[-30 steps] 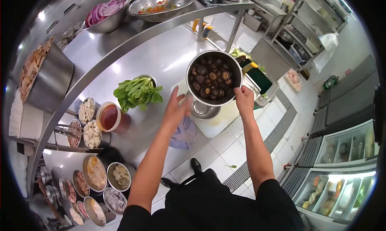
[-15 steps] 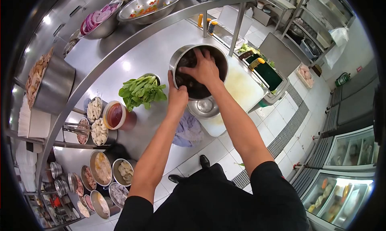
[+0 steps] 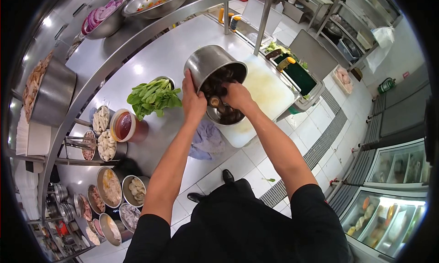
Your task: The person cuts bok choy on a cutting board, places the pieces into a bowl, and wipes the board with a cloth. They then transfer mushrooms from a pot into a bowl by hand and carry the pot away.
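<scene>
My left hand (image 3: 194,102) is closed on the side and rim of a steel pot (image 3: 203,61), which is tipped with its mouth toward the lower right. Dark brown mushrooms (image 3: 212,85) lie in the pot and spill over its lip. Below it, a small steel bowl (image 3: 227,122) catches some of them. At the pot's mouth, my right hand (image 3: 240,98) has its fingers curled among the mushrooms; the fingertips are partly hidden. The bowl sits by the edge of a white cutting board (image 3: 270,91).
Leafy greens (image 3: 153,96), a tub of red sauce (image 3: 130,127) and a crumpled cloth (image 3: 206,141) are on the steel counter. A rail (image 3: 114,57) curves along its far side. Several food containers (image 3: 109,185) stand at lower left. Yellow-handled knives (image 3: 286,63) are at right.
The pot has gone from nearly upright to tipped, moving slightly left. Mushrooms now come out into the bowl. My right hand has moved from inside the pot down to its lip.
</scene>
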Tool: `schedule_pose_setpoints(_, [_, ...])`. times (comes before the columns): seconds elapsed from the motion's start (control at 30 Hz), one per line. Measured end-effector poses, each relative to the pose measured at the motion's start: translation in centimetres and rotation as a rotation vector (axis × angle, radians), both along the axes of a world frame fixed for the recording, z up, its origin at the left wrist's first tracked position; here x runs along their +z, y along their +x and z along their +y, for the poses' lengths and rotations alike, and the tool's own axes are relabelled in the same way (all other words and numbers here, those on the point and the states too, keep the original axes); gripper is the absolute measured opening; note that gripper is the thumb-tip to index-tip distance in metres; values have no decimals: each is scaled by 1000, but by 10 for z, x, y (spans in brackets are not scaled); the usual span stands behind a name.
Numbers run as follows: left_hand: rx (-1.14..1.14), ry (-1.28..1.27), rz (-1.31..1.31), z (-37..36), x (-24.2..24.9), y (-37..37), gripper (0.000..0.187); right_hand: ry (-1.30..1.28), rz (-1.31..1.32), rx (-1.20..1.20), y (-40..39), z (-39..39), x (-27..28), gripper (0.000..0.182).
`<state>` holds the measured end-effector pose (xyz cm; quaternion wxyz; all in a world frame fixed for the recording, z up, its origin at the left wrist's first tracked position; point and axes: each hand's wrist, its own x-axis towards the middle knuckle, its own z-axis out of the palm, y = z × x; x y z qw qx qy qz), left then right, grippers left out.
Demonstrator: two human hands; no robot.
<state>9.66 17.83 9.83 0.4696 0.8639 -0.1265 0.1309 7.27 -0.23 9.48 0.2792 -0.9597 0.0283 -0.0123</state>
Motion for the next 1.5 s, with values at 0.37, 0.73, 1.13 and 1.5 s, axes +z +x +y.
schedule_pose_setpoints(0.37, [13,151,-69,-10,9,-14,96,-110,26,-60,34,13,21,70])
schedule_pose_setpoints(0.73, [77,94,-120,-6,-1,7,96,-119,-409,118,-35,0,-50,56])
schedule_pose_setpoints(1.13, [32,52,-104,-11,6,-13,93,-162,-615,31,19,24,-21,38])
schedule_pose_setpoints(1.5, [99,-185,-26,1,-6,21,85,-73,-556,169,-39,2,-39,25])
